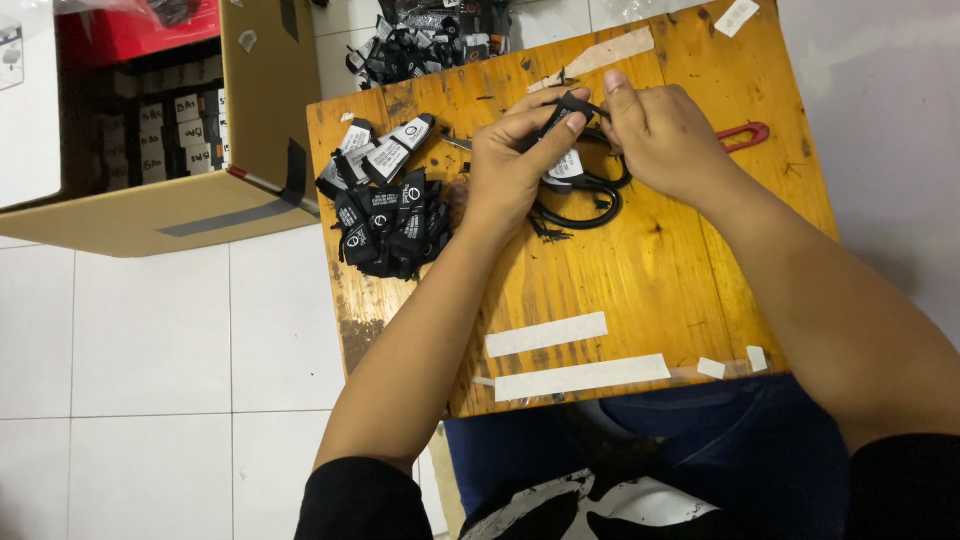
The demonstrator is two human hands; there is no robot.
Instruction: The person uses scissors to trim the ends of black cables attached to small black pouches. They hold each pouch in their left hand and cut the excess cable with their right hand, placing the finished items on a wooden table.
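My left hand point(510, 165) and my right hand point(660, 135) meet over the back of a small wooden table point(640, 270). Together they pinch a small black tag with a white label point(566, 128), thumbs and fingertips closed on it. Black-handled scissors point(585, 195) lie on the table right under my hands. A pile of black tags with white print point(385, 215) sits on the table left of my left hand.
An open cardboard box point(200, 150) with rows of labelled items stands on the tiled floor at left. More black tags point(420, 40) lie on the floor beyond the table. A red-handled tool point(745, 135) lies behind my right wrist. Strips of white tape point(560, 355) stick to the table front.
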